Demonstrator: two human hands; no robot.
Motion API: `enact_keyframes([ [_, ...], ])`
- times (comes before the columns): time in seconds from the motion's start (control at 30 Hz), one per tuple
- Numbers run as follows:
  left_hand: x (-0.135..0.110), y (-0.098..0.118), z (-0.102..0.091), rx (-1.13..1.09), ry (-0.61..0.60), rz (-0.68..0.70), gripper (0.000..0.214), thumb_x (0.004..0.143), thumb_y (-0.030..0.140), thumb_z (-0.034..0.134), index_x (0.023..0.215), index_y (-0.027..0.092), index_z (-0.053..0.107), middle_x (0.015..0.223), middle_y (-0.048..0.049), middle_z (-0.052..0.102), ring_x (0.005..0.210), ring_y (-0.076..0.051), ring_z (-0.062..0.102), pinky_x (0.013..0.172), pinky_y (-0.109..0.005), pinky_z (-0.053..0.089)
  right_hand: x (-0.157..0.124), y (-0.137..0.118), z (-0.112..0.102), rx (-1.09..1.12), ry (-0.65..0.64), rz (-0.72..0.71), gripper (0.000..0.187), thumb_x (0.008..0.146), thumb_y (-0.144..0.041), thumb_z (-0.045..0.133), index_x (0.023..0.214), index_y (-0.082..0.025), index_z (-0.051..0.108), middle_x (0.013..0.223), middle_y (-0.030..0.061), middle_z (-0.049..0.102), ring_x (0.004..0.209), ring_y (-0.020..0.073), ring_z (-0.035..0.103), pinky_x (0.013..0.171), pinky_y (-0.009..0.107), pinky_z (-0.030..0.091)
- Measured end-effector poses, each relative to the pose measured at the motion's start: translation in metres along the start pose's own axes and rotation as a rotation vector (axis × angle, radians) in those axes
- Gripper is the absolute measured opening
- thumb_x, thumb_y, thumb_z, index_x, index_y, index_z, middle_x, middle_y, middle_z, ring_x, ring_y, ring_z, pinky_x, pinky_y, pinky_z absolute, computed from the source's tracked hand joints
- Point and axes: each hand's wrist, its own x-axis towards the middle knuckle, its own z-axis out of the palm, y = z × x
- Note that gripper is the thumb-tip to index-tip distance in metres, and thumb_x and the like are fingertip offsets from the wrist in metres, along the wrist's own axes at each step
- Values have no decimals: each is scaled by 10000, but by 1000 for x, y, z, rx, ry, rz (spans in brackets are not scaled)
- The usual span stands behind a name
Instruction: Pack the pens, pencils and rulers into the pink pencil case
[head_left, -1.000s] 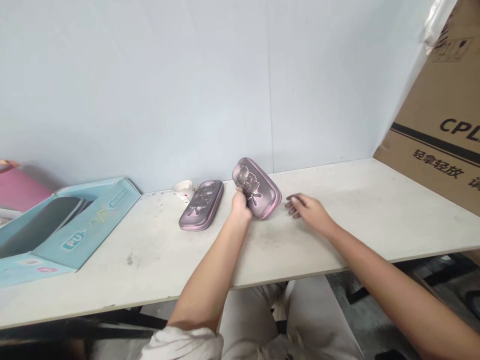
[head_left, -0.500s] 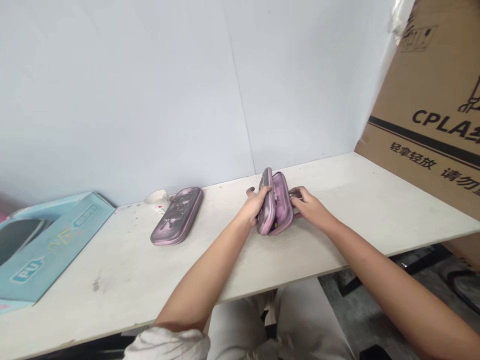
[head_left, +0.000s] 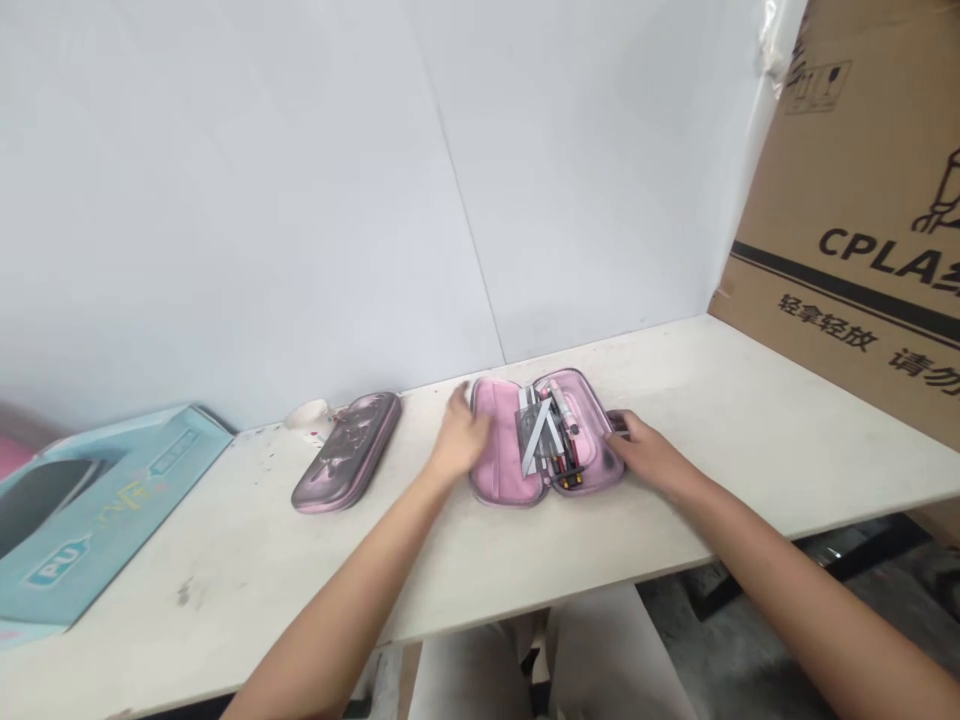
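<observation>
Pink zip pencil case lies opened flat near the back edge of the table, roughly midway along it, with its two halves spread left and right. The left half shows bare pink lining. The right half holds a clear plastic sleeve with pale, angular drawing tools inside, too small to name exactly, and beside it a tight row of pens with dark and red parts.

In the head view, the person's left hand is slightly blurred, just beside the case's left rim, with its fingers spread apart. Whether they touch the lining, I cannot tell. The right hand is at the case's right end, its fingers close together and resting on the rim, not clearly clamped.

Left of the left hand, a closed grey-pink embossed pencil case lies at a slant near the back edge. A small white crumpled object sits just beyond its far end, by the wall. A light-blue printed box lies at the table's left end. A cardboard carton with black lettering rises behind the back right corner. Beige trousers show below the front edge.
</observation>
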Motion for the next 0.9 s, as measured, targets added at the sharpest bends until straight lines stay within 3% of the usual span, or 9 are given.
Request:
enact_keyframes([
  [0.07, -6, 8, 20, 173, -117, 203, 682, 807, 457, 449, 1369, 105, 292, 1460, -177, 270, 1377, -316, 150, 1111, -433, 165, -1, 1, 2, -21, 3, -9, 422, 797, -317, 448, 1182, -144, 468, 1161, 117, 596, 1037, 197, 565, 930, 344, 393],
  [0.17, -11, 24, 56, 282, -291, 207, 818, 726, 662, 454, 1413, 286, 217, 1509, -134, 142, 1371, -390, 87, 1052, -610, 96, -4, 2, 11, -39, 26, -11, 506, 778, -318, 459, 1250, -141, 415, 1198, 126, 577, 1069, 209, 558, 945, 368, 393],
  [0.3, -5, 39, 84, 328, -274, 190, 759, 710, 676, 447, 1384, 382, 257, 1512, -90, 152, 1356, -428, 94, 983, -692, 90, -10, 3, 26, 47, 80, -42, 643, 727, -226, 444, 1350, -143, 304, 1329, 116, 484, 1203, 190, 471, 1029, 367, 333],
  [0.4, 4, 53, 86, 276, -233, 139, 657, 723, 604, 476, 1327, 363, 383, 1465, -104, 269, 1312, -427, 216, 970, -677, 170, -13, -8, 21, 92, 170, -86, 652, 687, -171, 402, 1336, -126, 360, 1358, 110, 458, 1253, 184, 421, 1062, 355, 301],
  [0.47, 13, 70, 81, 176, -204, 128, 619, 733, 587, 469, 1306, 359, 419, 1437, -96, 316, 1273, -419, 285, 962, -621, 261, -13, -25, 4, 55, 241, -125, 638, 671, -172, 417, 1306, -114, 418, 1330, 123, 490, 1233, 214, 446, 1052, 382, 318],
  [0.57, 33, 102, 71, -14, -82, 233, 568, 764, 547, 449, 1305, 375, 418, 1425, -53, 335, 1254, -372, 330, 977, -528, 314, -10, -65, -31, -110, 372, -278, 634, 661, -147, 435, 1294, -149, 457, 1311, 92, 518, 1215, 226, 466, 1045, 386, 330],
  [0.67, 51, 119, 61, -207, 12, 316, 519, 795, 455, 441, 1302, 346, 431, 1403, -36, 368, 1288, -291, 317, 1045, -449, 267, -5, -110, -49, -349, 390, -338, 640, 678, -125, 427, 1316, -160, 437, 1271, 96, 552, 1154, 242, 519, 973, 375, 401],
  [0.77, 60, 104, 56, -395, 60, 296, 495, 808, 335, 422, 1297, 264, 457, 1363, -63, 426, 1284, -216, 346, 1082, -365, 233, 4, -140, -33, -546, 299, -372, 630, 686, -100, 409, 1315, -135, 423, 1184, 124, 607, 1078, 260, 566, 885, 356, 447],
  [0.9, 62, 49, 50, -534, 120, 199, 498, 803, 260, 407, 1292, 189, 470, 1337, -88, 467, 1263, -195, 379, 1079, -327, 247, 17, -155, 18, -710, 146, -358, 584, 705, -81, 387, 1285, -128, 433, 1101, 139, 642, 1005, 259, 600, 814, 317, 451],
])
